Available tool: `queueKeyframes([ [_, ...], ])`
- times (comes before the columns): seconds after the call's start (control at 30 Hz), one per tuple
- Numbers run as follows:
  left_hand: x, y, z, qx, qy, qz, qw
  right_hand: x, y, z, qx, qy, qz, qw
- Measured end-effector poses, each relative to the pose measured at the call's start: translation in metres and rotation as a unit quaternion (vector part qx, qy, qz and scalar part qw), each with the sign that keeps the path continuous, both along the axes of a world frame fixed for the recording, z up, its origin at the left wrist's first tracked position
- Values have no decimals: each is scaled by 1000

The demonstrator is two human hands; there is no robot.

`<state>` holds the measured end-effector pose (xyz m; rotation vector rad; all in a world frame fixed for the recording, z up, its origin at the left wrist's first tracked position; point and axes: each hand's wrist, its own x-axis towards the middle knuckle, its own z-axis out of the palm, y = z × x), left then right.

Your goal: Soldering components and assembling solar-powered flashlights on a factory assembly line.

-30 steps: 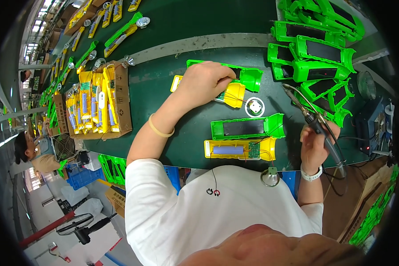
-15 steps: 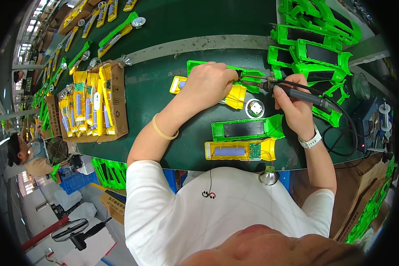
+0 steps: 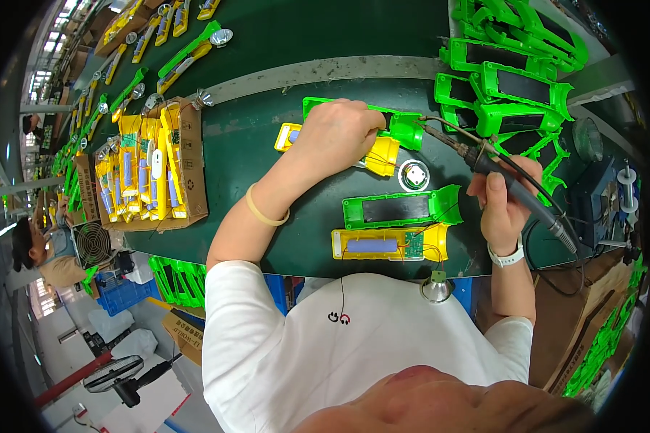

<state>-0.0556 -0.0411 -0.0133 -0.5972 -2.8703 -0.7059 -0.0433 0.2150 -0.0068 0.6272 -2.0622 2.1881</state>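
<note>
My right hand [image 3: 504, 206] grips a black-handled soldering iron [image 3: 516, 189], its tip pointing up and left toward the end of a green flashlight casing [image 3: 406, 130]. My left hand [image 3: 341, 136] is closed over that casing, fingertips pinched; what they hold is hidden. Just below it lies a yellow casing half [image 3: 383, 156], partly under the hand, beside a round lamp reflector [image 3: 414, 175]. Nearer me are another green casing [image 3: 397, 209] with a dark panel and a yellow casing [image 3: 432, 244] with a battery [image 3: 372, 246] and a circuit board [image 3: 414, 245]. A silver reflector [image 3: 437, 287] hangs at the table edge.
A carton [image 3: 194, 162] of yellow assemblies stands at left. Green casings [image 3: 516, 83] are piled at the far right. A blue soldering station [image 3: 594, 202] and a solder spool [image 3: 627, 189] are on the right. A grey strip [image 3: 325, 71] crosses the table.
My right hand has drawn the soldering iron away to the right and toward me, lifting its tip off the spot by my left fingertips. My left hand has hardly moved.
</note>
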Motion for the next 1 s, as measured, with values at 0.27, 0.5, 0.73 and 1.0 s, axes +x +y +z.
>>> queueKeyframes([
  [0.27,0,5,7,-20,-4,13,1000,-11,-15,-10,0,-73,1,997],
  [0.5,0,3,5,-29,-1,6,1000,-18,-22,-13,3,-139,39,990],
  [0.73,1,2,6,-24,0,2,1000,-17,-23,-18,35,-136,54,989],
  [1.0,-1,0,4,-23,11,9,1000,-19,-24,-17,41,-132,43,989],
])
